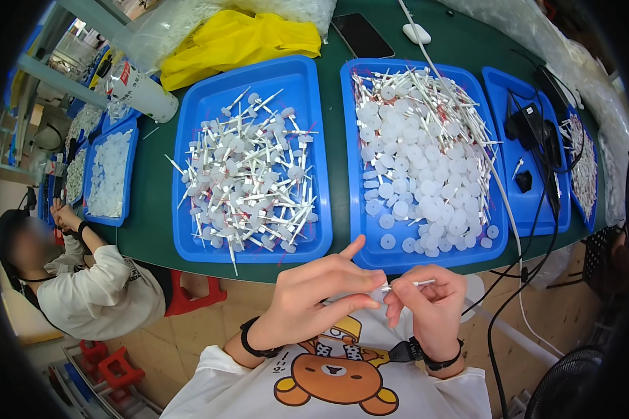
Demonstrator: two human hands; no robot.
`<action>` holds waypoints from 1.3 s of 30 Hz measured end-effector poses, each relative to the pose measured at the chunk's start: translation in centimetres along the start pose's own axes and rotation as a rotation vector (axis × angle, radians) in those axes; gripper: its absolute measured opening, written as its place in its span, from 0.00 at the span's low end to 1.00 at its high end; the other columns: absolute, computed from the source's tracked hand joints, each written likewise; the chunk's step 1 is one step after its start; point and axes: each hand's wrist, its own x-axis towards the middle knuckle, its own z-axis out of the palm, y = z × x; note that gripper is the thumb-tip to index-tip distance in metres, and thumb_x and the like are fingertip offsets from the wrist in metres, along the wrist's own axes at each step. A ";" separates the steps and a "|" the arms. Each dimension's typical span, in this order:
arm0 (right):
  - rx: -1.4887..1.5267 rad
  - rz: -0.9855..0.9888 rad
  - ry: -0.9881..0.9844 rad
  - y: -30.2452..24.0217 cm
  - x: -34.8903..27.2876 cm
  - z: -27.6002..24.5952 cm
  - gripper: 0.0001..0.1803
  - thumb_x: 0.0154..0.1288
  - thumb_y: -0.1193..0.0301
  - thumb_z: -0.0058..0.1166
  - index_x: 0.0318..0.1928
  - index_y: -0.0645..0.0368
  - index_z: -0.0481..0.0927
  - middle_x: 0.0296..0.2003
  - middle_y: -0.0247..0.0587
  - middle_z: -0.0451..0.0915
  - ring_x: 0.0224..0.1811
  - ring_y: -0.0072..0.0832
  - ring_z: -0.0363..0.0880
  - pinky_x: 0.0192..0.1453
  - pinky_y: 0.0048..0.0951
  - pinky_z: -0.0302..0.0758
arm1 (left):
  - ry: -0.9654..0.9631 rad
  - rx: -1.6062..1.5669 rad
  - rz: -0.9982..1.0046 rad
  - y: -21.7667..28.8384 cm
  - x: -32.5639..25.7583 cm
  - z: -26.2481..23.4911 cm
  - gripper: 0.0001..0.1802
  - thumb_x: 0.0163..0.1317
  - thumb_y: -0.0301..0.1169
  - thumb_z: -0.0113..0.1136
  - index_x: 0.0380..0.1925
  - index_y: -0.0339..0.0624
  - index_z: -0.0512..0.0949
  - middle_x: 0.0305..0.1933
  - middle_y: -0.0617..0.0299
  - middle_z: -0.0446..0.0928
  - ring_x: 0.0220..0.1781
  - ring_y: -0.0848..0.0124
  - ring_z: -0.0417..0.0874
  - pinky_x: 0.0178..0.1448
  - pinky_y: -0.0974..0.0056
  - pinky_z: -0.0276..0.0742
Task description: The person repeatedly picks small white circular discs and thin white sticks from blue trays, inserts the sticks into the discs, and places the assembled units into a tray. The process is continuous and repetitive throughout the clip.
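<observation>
In front of my shirt, both hands meet just off the table's near edge. My right hand is closed in a pinch around a thin white stick, whose tip points toward my left hand. My left hand has thumb and fingers brought together at that tip, with the index finger raised. A small translucent white disc seems to sit between its fingertips, mostly hidden. Beyond my right hand, a blue tray bears loose discs and white sticks. Another blue tray bears sticks with discs fitted on them.
A third blue tray at the right holds a black adapter and cables. Further back lie a yellow bag, a phone and a white cup. A co-worker sits at the left. Cables hang beside my right arm.
</observation>
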 end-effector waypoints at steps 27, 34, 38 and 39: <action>-0.515 -0.383 0.335 -1.6 0.8 -2.5 0.10 0.69 0.80 0.52 0.49 0.68 0.78 0.37 0.41 0.83 0.40 0.24 0.79 0.50 0.25 0.73 | -0.027 0.998 -0.080 -2.4 2.3 5.6 0.13 0.50 0.32 0.72 0.36 0.44 0.80 0.37 0.64 0.74 0.45 0.64 0.74 0.52 0.56 0.63; -1.193 -0.486 0.131 -0.6 3.8 -3.4 0.09 0.55 0.83 0.61 0.38 0.62 0.84 0.34 0.40 0.78 0.34 0.34 0.74 0.40 0.33 0.70 | -0.067 0.992 -0.086 -3.1 3.2 6.0 0.09 0.53 0.25 0.65 0.36 0.39 0.78 0.35 0.59 0.71 0.38 0.63 0.77 0.45 0.60 0.67; -1.507 -0.662 0.124 0.1 5.4 -2.7 0.10 0.50 0.80 0.59 0.37 0.63 0.83 0.32 0.41 0.71 0.37 0.38 0.70 0.41 0.37 0.67 | 0.064 0.679 -0.232 -1.9 2.4 5.3 0.11 0.56 0.22 0.67 0.40 0.44 0.81 0.38 0.60 0.72 0.38 0.65 0.80 0.43 0.63 0.73; -1.565 -0.671 0.115 0.0 5.6 -2.7 0.11 0.49 0.80 0.59 0.36 0.63 0.83 0.31 0.42 0.70 0.37 0.38 0.70 0.41 0.37 0.67 | 0.096 0.566 -0.286 -1.6 2.1 5.0 0.11 0.57 0.20 0.66 0.40 0.44 0.82 0.39 0.60 0.72 0.38 0.65 0.80 0.42 0.64 0.75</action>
